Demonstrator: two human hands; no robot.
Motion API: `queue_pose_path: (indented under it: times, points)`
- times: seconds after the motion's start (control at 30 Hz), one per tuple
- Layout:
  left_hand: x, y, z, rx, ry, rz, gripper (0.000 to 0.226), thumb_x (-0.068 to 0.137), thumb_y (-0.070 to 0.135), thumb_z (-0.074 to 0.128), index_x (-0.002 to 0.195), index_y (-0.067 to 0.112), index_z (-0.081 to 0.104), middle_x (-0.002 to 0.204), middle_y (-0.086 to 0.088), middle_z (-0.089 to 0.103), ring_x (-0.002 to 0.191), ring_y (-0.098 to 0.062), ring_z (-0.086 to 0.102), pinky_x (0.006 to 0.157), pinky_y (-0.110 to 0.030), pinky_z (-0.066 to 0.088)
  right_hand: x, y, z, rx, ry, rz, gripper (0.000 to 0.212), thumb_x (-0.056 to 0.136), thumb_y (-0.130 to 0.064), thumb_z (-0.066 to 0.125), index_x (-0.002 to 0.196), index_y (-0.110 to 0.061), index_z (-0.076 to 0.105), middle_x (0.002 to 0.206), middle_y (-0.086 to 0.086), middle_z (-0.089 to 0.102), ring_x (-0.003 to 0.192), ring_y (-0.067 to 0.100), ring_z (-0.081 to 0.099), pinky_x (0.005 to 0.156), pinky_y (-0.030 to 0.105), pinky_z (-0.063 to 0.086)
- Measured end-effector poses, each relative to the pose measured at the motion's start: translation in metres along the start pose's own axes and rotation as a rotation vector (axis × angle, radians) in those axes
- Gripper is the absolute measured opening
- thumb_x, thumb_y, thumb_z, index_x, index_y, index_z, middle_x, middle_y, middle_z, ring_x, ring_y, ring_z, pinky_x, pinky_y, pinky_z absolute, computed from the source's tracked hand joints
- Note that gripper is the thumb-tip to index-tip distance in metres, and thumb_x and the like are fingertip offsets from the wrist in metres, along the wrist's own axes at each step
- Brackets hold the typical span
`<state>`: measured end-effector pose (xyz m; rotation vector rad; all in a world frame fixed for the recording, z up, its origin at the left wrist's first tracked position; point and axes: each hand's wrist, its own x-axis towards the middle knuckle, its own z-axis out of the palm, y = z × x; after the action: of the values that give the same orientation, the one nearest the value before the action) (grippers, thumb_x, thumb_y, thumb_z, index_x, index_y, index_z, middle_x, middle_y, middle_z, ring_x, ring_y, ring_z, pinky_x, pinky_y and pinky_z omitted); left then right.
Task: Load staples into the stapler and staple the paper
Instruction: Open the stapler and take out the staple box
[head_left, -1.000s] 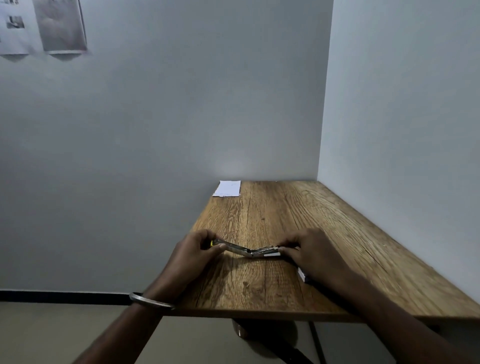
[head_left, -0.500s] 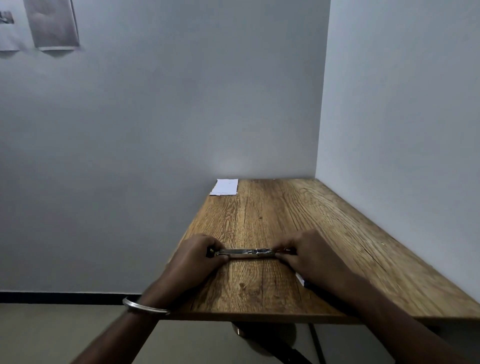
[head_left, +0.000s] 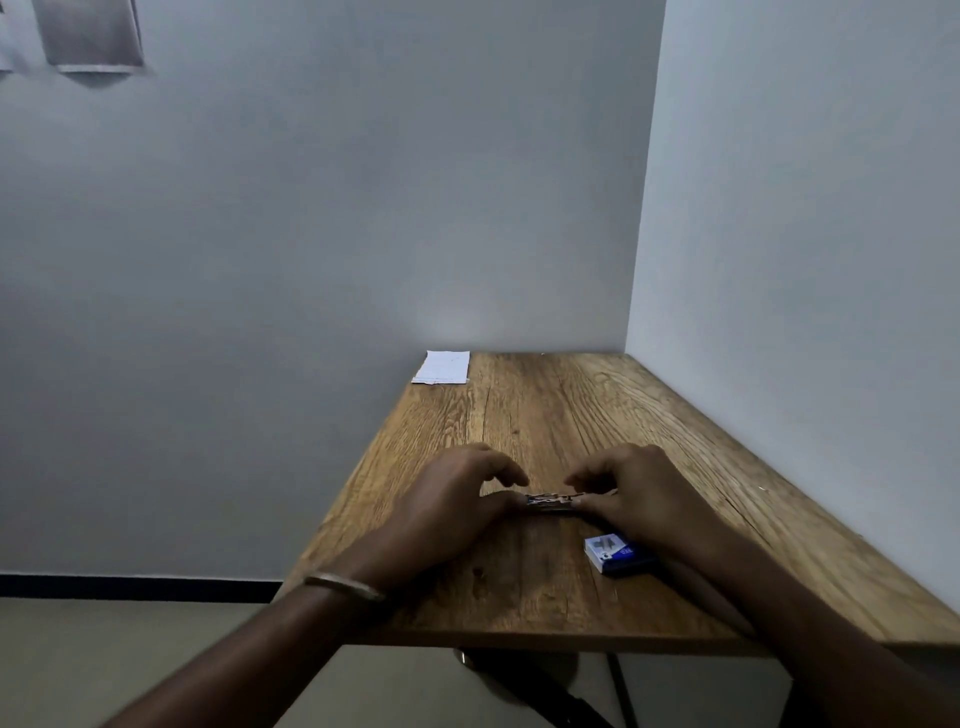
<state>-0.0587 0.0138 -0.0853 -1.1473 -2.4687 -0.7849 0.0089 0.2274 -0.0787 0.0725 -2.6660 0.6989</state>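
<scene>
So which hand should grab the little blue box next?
Probably the right hand: the small blue-and-white staple box lies just beside its wrist, while the left hand is further off, across the metal stapler both hands hold.

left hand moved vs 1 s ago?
Yes. The left hand has shifted right along the stapler, toward the right hand, judged against the paper, which stays at the table's far-left corner.

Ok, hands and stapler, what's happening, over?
Left hand and right hand each pinch an end of the stapler, flat on the table. Staple box beside the right wrist. Paper at far corner. Nothing blocking.
</scene>
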Motion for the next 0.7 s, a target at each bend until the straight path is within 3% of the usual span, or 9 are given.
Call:
queue_pose_path:
  times: [0.17, 0.43, 0.6, 0.7]
  points:
    - [0.028, 0.017, 0.014, 0.063, -0.119, 0.147, 0.028, 0.091, 0.024, 0.064, 0.118, 0.029, 0.068, 0.115, 0.005, 0.068, 0.098, -0.008, 0.061, 0.083, -0.026, 0.053, -0.001, 0.01, -0.003, 0.081, -0.051, 0.019, 0.017, 0.082, -0.017, 0.078, 0.093, -0.031, 0.079, 0.087, -0.016, 0.075, 0.082, -0.008, 0.067, 0.068, 0.007, 0.048]
    - [0.034, 0.002, 0.018, 0.045, -0.174, 0.216, 0.02, 0.088, 0.023, 0.068, 0.107, 0.029, 0.073, 0.106, 0.01, 0.069, 0.089, -0.003, 0.063, 0.077, -0.028, 0.058, -0.001, 0.017, -0.002, 0.114, 0.015, 0.042, 0.012, 0.074, -0.022, 0.085, 0.08, -0.031, 0.079, 0.075, -0.018, 0.074, 0.078, -0.015, 0.064, 0.062, 0.0, 0.045]
    - [0.031, -0.005, 0.018, 0.054, -0.173, 0.241, 0.022, 0.09, 0.024, 0.065, 0.11, 0.031, 0.069, 0.107, 0.012, 0.068, 0.088, 0.001, 0.062, 0.072, -0.018, 0.054, -0.002, 0.016, -0.002, 0.115, 0.003, 0.043, 0.014, 0.076, -0.018, 0.083, 0.084, -0.03, 0.079, 0.077, -0.018, 0.073, 0.081, -0.017, 0.063, 0.064, -0.002, 0.044]
    - [0.034, -0.005, 0.021, 0.08, -0.204, 0.249, 0.035, 0.092, 0.024, 0.061, 0.125, 0.036, 0.058, 0.114, 0.011, 0.064, 0.09, 0.002, 0.058, 0.067, -0.01, 0.044, -0.002, 0.017, -0.004, 0.138, -0.004, 0.068, 0.021, 0.077, -0.014, 0.082, 0.09, -0.03, 0.078, 0.08, -0.019, 0.072, 0.079, -0.015, 0.065, 0.064, 0.0, 0.046]
